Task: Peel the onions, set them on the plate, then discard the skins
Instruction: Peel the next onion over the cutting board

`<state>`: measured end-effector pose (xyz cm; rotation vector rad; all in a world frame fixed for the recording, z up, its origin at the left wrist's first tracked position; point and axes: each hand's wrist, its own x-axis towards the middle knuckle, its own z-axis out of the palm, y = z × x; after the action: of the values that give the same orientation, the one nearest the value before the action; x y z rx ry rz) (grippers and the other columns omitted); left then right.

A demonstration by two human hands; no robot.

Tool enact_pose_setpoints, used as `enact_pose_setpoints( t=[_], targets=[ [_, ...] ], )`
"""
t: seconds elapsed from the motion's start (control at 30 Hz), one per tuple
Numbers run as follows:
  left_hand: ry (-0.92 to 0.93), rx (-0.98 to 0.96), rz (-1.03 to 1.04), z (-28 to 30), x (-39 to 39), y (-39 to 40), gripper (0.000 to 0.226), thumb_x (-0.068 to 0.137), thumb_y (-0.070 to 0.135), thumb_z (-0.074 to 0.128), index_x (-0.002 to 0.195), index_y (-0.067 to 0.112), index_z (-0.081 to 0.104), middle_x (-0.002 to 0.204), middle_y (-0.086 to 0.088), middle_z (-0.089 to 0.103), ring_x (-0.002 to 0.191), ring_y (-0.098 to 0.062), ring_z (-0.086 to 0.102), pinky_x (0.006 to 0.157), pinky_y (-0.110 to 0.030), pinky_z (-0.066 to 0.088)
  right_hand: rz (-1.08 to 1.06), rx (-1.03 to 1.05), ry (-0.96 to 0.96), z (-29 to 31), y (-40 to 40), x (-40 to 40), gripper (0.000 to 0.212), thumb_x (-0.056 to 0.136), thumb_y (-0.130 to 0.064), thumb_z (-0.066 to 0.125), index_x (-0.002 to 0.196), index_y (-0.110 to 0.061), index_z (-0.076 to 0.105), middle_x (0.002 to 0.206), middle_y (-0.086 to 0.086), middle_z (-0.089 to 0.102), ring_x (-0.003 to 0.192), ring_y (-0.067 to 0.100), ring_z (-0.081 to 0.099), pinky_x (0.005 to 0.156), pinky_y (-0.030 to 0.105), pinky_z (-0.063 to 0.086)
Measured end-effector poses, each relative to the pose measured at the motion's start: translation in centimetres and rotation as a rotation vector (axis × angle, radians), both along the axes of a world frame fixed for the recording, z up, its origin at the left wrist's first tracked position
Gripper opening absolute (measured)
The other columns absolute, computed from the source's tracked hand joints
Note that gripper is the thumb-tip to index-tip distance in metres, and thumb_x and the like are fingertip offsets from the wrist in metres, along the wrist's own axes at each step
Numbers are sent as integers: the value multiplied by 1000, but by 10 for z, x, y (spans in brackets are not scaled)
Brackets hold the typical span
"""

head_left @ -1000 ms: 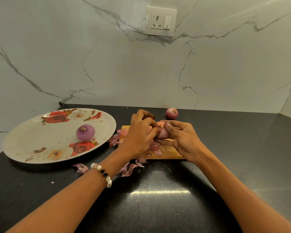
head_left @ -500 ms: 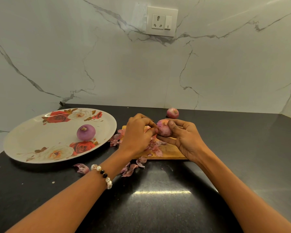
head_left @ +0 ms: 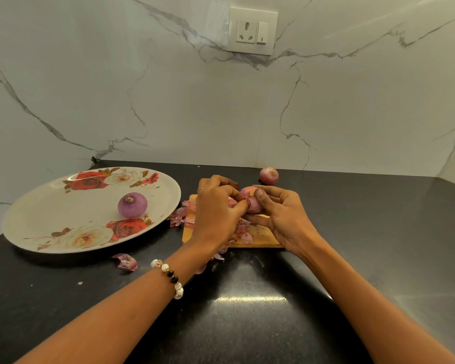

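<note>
Step in hand: peeling the second onion (head_left: 251, 203), held over the board (head_left: 260, 236). Right hand (head_left: 284, 219) cups it, thumb on top, fingers curled under. Left hand (head_left: 217, 214) is bunched at the onion's left side, fingertips pinching a flap of skin (head_left: 233, 202). Patches of papery skin show on the bulb, so peeling looks unfinished.

One peeled onion (head_left: 132, 205) sits on the plate (head_left: 50, 206), left of the board. One unpeeled onion (head_left: 268, 176) lies on the desk (head_left: 247, 324) behind the hands, apart from them. Loose skins (head_left: 125, 261) scattered on board and desk.

Next move, as I judge it: pull the pinched flap away while the right hand turns the bulb, then clear the remaining patches before it goes to the plate.
</note>
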<state>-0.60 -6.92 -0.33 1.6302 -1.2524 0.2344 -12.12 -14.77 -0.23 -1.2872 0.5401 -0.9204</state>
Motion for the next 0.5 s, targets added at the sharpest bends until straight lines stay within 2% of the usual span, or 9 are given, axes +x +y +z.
enact_pose_setpoints(
  t=[0.23, 0.4, 0.5],
  targets=[
    [-25, 3, -32, -3, 1, -3, 10, 82, 18, 72, 83, 9, 72, 107, -1, 57, 103, -8, 38, 77, -2, 29, -17, 14, 5, -1, 0, 1, 23, 96, -11, 55, 113, 2, 64, 110, 20, 69, 95, 28, 72, 70, 38, 62],
    [-59, 34, -37, -7, 2, -8, 13, 84, 22, 67, 84, 9, 69, 117, -2, 50, 107, -10, 31, 86, -25, 35, -3, 23, -9, 0, -1, 0, 17, 97, -10, 54, 104, -2, 67, 103, 18, 72, 90, 25, 73, 65, 35, 62],
    [-83, 38, -67, -7, 1, -8, 12, 85, 23, 66, 81, 12, 66, 120, -3, 49, 106, -10, 28, 87, -31, 34, 3, 40, 0, -1, -3, -1, 20, 98, -10, 53, 108, 1, 66, 104, 20, 72, 93, 29, 73, 67, 39, 62]
  ],
)
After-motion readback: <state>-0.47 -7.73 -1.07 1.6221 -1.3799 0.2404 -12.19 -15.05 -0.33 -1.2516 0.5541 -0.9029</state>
